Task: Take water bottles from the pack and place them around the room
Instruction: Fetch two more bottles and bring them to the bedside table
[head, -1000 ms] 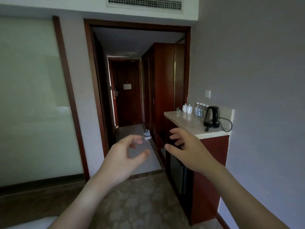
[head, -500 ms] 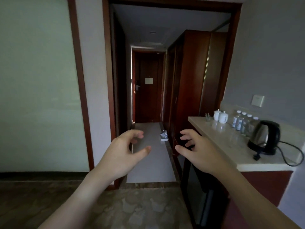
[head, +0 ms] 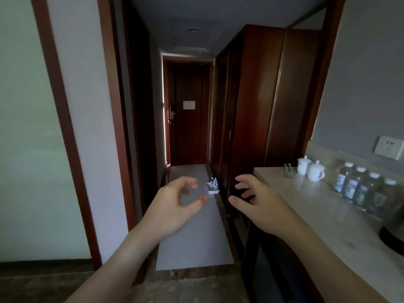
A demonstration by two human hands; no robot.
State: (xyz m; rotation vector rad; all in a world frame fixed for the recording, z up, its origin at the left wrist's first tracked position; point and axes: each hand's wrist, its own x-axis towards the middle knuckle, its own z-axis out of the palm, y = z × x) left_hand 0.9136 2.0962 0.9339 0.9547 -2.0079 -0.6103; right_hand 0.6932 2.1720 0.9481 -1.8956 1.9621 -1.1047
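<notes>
both hands' fingers [head: 188,182] loosely curled, empty; pack [head: 213,187], seemingly bottles, far beyond.

Both forearms extend forward, bare. Left hand [head: 172,206] raised, fingers curled, thumb toward forefinger, holding nothing. Right hand [head: 260,204] level with it, fingers loosely spread and bent, apparently empty; palm not visible.

The pack of water bottles [head: 213,187] on the hallway floor is too small and far off to count its bottles. On the desk [head: 323,206], the kettle [head: 393,235] is cut off by the right edge, and the labels on the bottles [head: 358,186] beside it are blurred. Both forearms run out of the bottom edge.
</notes>
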